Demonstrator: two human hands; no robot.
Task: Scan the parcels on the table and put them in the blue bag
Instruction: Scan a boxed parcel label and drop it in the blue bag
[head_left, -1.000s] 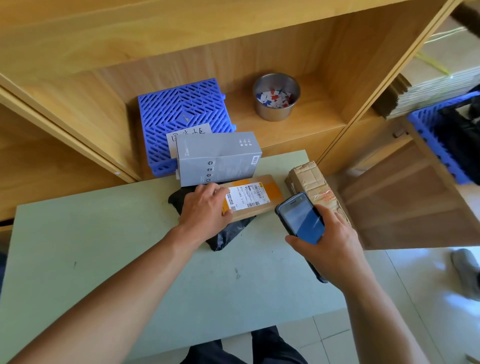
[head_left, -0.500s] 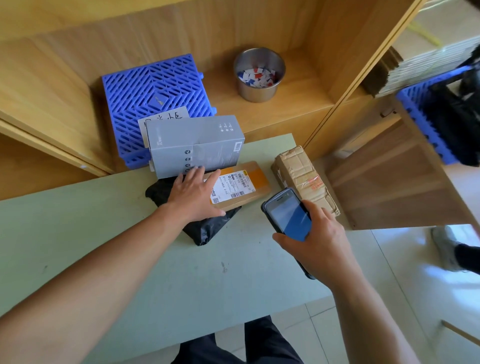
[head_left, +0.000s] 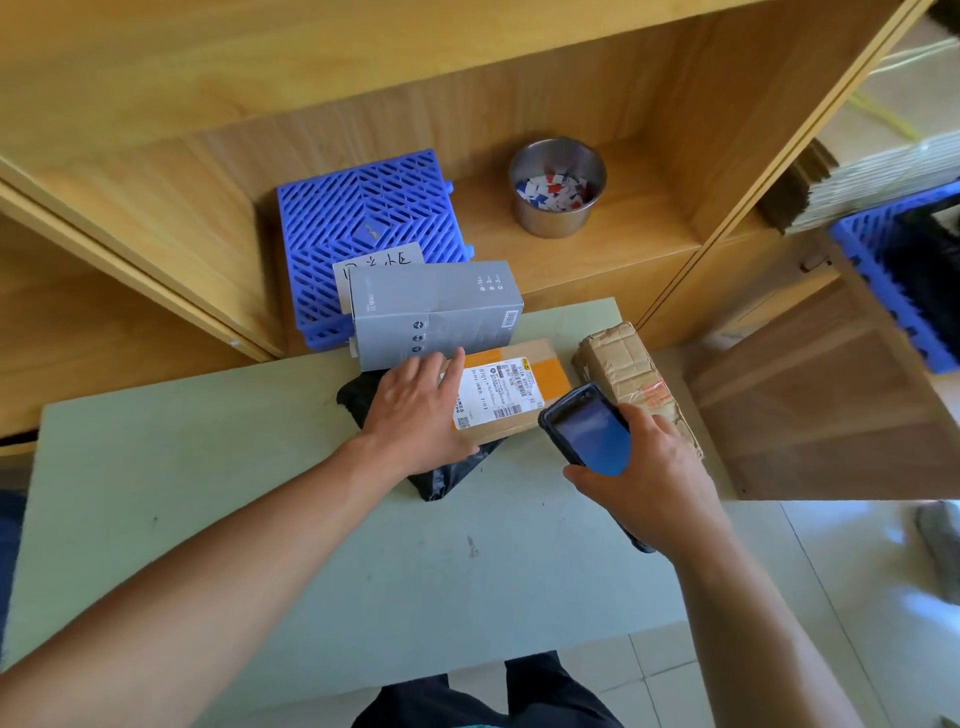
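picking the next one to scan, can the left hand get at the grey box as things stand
Likely yes: the left hand rests on the labelled flat parcel, its fingertips close by the near edge of the grey box, with nothing lying between them.

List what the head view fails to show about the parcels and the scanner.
Black bag: head view, mostly covered by the left hand and the flat brown parcel.
Parcel label: head view, print too small to read.
Scanner: head view, lower end hidden by the right hand; screen shows only blue.
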